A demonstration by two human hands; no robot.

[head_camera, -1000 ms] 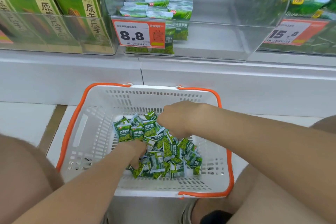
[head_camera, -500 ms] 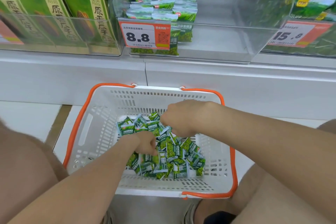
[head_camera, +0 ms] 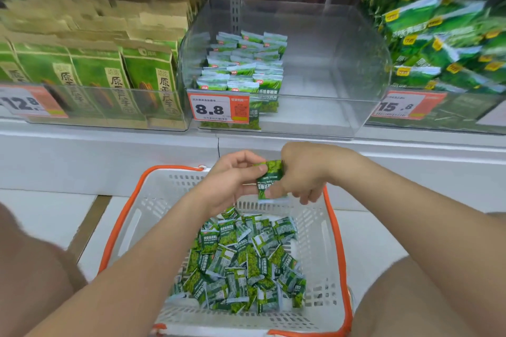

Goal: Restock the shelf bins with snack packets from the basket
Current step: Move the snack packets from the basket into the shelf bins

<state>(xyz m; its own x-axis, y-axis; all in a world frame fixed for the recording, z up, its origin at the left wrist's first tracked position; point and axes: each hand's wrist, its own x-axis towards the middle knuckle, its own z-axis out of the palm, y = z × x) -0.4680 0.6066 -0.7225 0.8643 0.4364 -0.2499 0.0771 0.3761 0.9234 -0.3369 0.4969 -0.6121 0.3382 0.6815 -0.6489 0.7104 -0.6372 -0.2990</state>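
A white basket with an orange rim (head_camera: pixel 124 210) sits on the floor between my knees, holding a heap of several small green snack packets (head_camera: pixel 241 260). Above its far edge both hands hold a small stack of green packets (head_camera: pixel 269 180). My left hand (head_camera: pixel 232 180) pinches the stack's top corner with its thumb. My right hand (head_camera: pixel 301 172) grips the stack from the right. On the shelf above stands a clear bin (head_camera: pixel 328 107) with an 8.8 price tag (head_camera: pixel 217 108); rows of the same packets (head_camera: pixel 243 68) fill its left side.
To the left of the clear bin stand green and tan boxes (head_camera: pixel 109 82) behind a 12.8 tag. Large green bags (head_camera: pixel 443 44) with a 15.8 tag fill the bin on the right. A white shelf ledge (head_camera: pixel 109 150) runs just beyond the basket.
Both hands have risen out of the heap in the basket and come together above its far edge with packets held between them. The camera has tilted up toward the shelf.
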